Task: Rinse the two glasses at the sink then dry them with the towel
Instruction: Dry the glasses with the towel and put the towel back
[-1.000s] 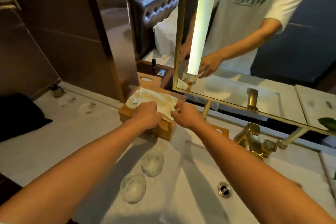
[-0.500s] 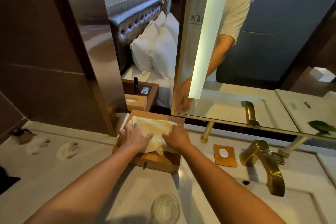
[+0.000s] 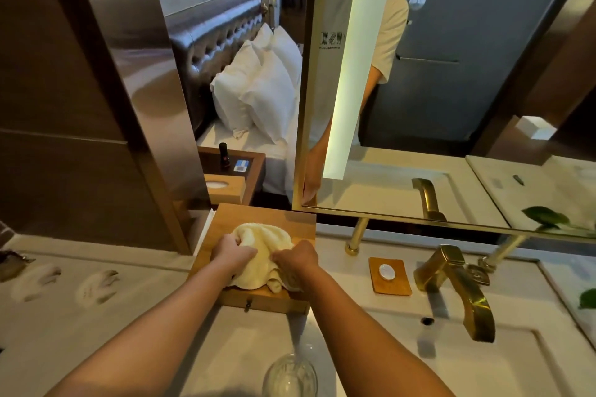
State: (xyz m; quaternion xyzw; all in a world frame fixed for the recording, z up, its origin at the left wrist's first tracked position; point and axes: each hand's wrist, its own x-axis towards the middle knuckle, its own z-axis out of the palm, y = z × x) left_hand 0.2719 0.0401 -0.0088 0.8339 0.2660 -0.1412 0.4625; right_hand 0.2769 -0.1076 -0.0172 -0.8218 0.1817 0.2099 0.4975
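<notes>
Both hands, left hand (image 3: 233, 254) and right hand (image 3: 296, 257), clutch a crumpled cream terry towel (image 3: 262, 246) with curled fingers, on a flat wooden box (image 3: 274, 216); a ribbed clear glass (image 3: 289, 375) stands below.

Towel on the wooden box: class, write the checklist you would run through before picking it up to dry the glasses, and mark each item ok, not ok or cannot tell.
1. Left hand grips the towel: ok.
2. Right hand grips the towel: ok.
3. Towel lifted clear of the wooden box: not ok, it lies bunched on top.
4. One glass close by on the counter: ok, at the bottom edge.
5. Second glass located: cannot tell, out of view.
6. Tap off: ok, no water seen running.
</notes>
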